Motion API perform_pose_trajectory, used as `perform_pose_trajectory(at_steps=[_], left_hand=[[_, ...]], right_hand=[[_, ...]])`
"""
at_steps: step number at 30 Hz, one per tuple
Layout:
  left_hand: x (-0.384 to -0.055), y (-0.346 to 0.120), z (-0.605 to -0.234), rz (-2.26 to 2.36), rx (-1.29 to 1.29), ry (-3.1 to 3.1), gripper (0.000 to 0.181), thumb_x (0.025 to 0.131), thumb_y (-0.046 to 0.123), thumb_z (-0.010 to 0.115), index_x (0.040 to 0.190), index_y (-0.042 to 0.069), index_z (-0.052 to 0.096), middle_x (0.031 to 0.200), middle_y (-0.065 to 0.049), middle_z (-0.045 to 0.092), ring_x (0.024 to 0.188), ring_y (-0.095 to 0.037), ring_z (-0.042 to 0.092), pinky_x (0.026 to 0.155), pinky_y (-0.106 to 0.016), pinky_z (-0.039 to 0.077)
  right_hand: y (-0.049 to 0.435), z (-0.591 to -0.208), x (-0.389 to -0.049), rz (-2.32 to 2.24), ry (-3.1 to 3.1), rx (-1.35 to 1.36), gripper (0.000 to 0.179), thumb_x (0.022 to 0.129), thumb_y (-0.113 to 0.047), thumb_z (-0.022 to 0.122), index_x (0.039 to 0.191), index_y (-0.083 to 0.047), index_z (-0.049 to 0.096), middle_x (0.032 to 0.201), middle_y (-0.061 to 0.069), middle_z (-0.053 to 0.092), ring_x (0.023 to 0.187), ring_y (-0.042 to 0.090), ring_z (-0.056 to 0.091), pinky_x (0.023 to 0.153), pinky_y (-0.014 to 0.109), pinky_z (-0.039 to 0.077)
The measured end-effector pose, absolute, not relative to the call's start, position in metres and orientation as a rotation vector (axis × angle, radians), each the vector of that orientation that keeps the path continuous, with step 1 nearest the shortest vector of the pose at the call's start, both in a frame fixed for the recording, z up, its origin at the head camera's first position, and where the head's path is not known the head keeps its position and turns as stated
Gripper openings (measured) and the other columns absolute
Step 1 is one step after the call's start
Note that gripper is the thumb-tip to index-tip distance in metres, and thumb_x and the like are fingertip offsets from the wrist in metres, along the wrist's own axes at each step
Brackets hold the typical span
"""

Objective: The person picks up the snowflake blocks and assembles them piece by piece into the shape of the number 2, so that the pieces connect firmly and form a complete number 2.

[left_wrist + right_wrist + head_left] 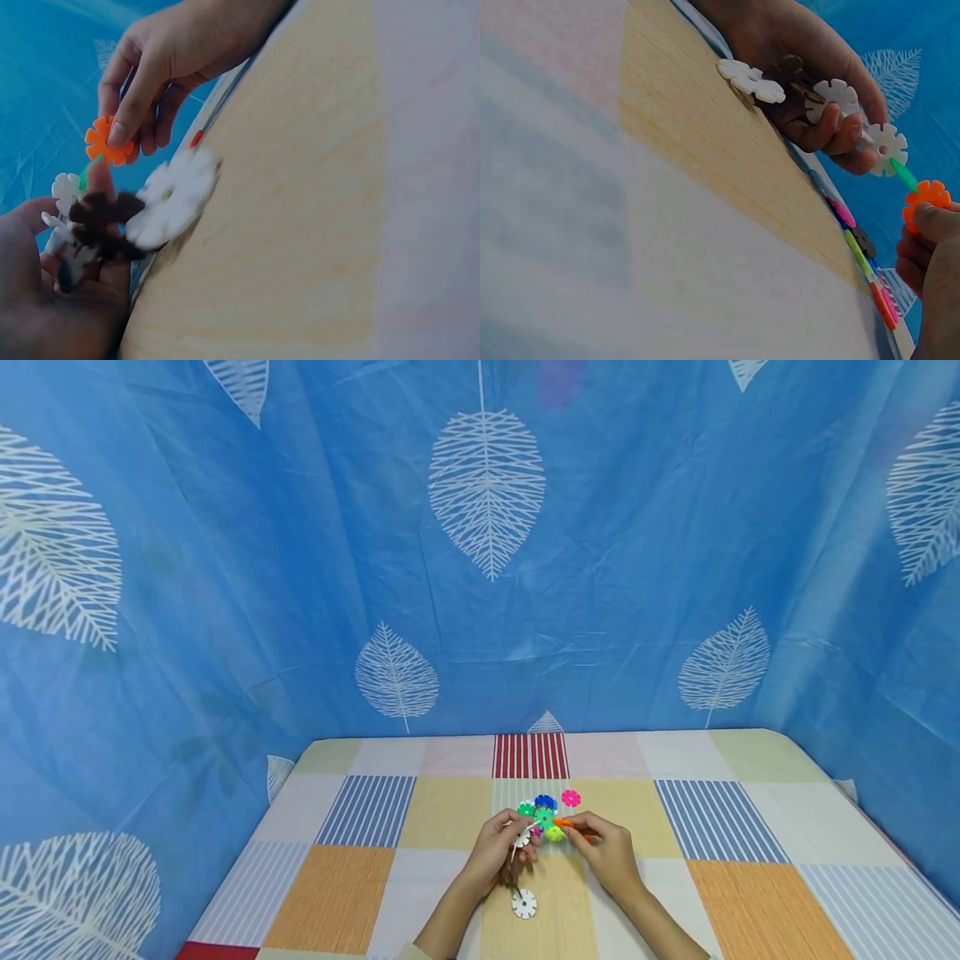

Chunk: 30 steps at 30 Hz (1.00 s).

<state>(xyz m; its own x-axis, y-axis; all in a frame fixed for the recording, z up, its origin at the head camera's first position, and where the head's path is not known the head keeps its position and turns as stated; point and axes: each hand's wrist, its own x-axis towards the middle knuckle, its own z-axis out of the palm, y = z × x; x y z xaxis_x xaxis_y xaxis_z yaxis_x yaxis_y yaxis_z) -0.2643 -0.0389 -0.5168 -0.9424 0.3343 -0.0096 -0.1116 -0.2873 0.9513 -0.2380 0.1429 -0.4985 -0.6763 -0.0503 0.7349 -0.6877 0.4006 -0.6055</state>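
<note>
My left hand (489,853) holds a joined chain of notched plastic snowflake discs. Brown discs (97,217) lie across its palm, and a white disc (174,193) sticks out at the end nearest me. At the other end, a white disc (885,148) shows past the fingertips with a green disc (904,175) slotted into it. Between thumb and fingers my right hand (613,853) pinches an orange disc (930,192). The orange disc's edge meets the green one in the right wrist view.
Several loose discs lie just beyond the hands, among them a pink disc (571,798), a blue disc (545,801) and a yellow-green disc (555,834). A patchwork cloth (330,893) covers the table. Blue leaf-print curtains (600,568) surround its back and sides.
</note>
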Motion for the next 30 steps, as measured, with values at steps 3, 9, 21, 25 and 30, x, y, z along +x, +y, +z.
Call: perform_pose_trajectory(at_steps=[3, 9, 21, 25, 30], left_hand=[[-0.264, -0.039, -0.516, 2.263, 0.305, 1.696, 0.018, 0.093, 0.016, 0.053, 0.091, -0.002, 0.051, 0.079, -0.017, 0.065, 0.051, -0.010, 0.059, 0.045, -0.015, 0.046], [-0.263, -0.039, -0.515, 2.212, 0.348, 1.764, 0.021, 0.094, 0.016, 0.053, 0.099, -0.005, 0.052, 0.086, -0.027, 0.064, 0.048, -0.009, 0.057, 0.042, -0.014, 0.043], [-0.263, -0.042, -0.512, 2.196, 0.397, 1.775, 0.022, 0.094, 0.014, 0.053, 0.088, -0.007, 0.050, 0.074, -0.011, 0.065, 0.043, -0.007, 0.052, 0.039, -0.016, 0.041], [-0.263, -0.043, -0.513, 2.181, 0.426, 1.773, 0.019, 0.094, 0.012, 0.053, 0.087, -0.005, 0.051, 0.072, -0.006, 0.064, 0.043, -0.006, 0.051, 0.040, -0.017, 0.041], [-0.263, -0.040, -0.515, 2.191, 0.399, 1.743, 0.017, 0.094, 0.013, 0.053, 0.086, -0.002, 0.051, 0.070, -0.005, 0.063, 0.044, -0.007, 0.052, 0.042, -0.018, 0.046]], right_hand=[[0.144, -0.499, -0.238, 1.283, -2.025, 0.682, 0.020, 0.069, 0.015, 0.071, 0.082, 0.000, 0.068, 0.077, 0.012, 0.068, 0.063, 0.021, 0.065, 0.058, 0.023, 0.054], [0.142, -0.500, -0.238, 1.295, -2.002, 0.740, 0.023, 0.067, 0.018, 0.071, 0.081, 0.000, 0.067, 0.076, 0.011, 0.068, 0.064, 0.022, 0.066, 0.059, 0.023, 0.054], [0.138, -0.494, -0.236, 1.316, -2.016, 0.754, 0.021, 0.065, 0.019, 0.071, 0.074, 0.001, 0.066, 0.073, 0.012, 0.067, 0.062, 0.025, 0.065, 0.059, 0.020, 0.054], [0.138, -0.496, -0.237, 1.307, -2.018, 0.754, 0.021, 0.064, 0.018, 0.072, 0.073, 0.001, 0.065, 0.072, 0.012, 0.067, 0.062, 0.024, 0.065, 0.058, 0.020, 0.053], [0.143, -0.515, -0.247, 1.267, -2.002, 0.740, 0.025, 0.064, 0.016, 0.073, 0.077, -0.004, 0.068, 0.073, 0.007, 0.068, 0.063, 0.018, 0.065, 0.060, 0.017, 0.052]])
